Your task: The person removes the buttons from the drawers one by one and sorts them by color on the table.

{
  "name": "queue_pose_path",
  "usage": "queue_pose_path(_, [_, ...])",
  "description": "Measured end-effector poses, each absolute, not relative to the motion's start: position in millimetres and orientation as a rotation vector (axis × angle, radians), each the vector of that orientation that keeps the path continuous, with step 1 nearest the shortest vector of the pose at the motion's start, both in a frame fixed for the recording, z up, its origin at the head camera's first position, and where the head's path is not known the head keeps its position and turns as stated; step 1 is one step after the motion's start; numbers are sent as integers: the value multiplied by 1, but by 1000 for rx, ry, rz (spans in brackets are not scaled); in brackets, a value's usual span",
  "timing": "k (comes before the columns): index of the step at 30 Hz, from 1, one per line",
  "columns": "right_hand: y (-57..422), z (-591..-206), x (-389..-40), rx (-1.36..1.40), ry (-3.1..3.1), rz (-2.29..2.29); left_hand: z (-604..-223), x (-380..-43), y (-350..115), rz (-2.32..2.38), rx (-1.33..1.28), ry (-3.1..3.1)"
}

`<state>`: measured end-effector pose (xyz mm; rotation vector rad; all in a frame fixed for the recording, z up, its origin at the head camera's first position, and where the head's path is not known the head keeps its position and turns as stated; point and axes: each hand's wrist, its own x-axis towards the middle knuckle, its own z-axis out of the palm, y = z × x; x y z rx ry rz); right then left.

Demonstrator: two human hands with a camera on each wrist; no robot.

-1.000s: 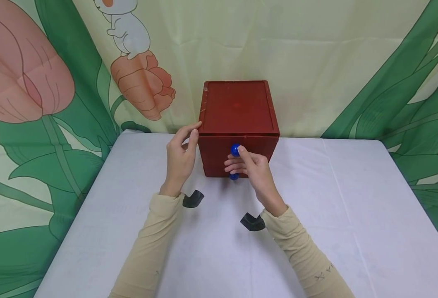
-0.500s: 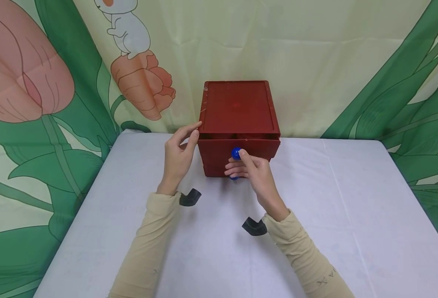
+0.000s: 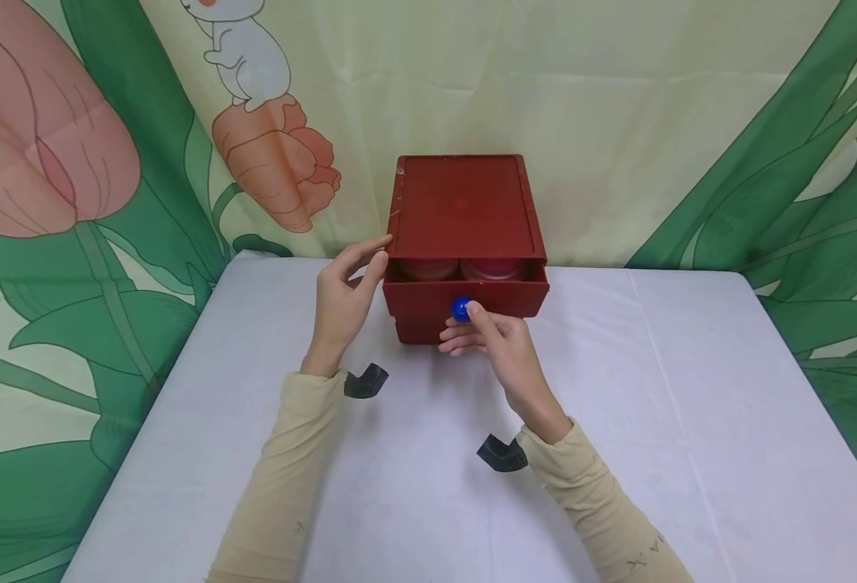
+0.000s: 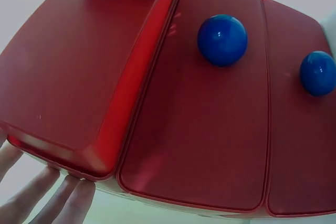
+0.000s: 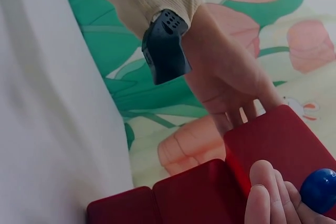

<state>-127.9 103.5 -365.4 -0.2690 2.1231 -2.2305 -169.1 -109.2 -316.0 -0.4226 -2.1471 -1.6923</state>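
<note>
A dark red drawer cabinet (image 3: 464, 202) stands at the back of the table. Its top drawer (image 3: 419, 300) is partly pulled out, and two round pinkish things (image 3: 492, 269) show inside. My right hand (image 3: 504, 348) pinches that drawer's blue knob (image 3: 460, 309) between thumb and index finger, the other fingers extended below it. Against the cabinet's left side rest the fingers of my left hand (image 3: 342, 308), near the top front corner. The left wrist view shows two lower drawers closed, with a blue middle knob (image 4: 222, 40) and a blue bottom knob (image 4: 317, 73).
The white-covered table (image 3: 413, 486) extends in front and to both sides of the cabinet. Behind it hangs a printed cloth backdrop (image 3: 588, 146) with flowers and a rabbit. A black wrist device (image 3: 502, 453) juts inward from the right sleeve, another (image 3: 366, 381) from the left.
The top drawer has slid out toward me with my right hand on its knob, baring the round things inside. My left wrist has shifted slightly left and toward me, its fingers staying at the cabinet.
</note>
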Motion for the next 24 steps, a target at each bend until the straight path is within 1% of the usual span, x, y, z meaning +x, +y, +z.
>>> queue_pose_path(24, [107, -366, -104, -307, 2117, -2200, -322, -173, -110, -1722, -437, -2112])
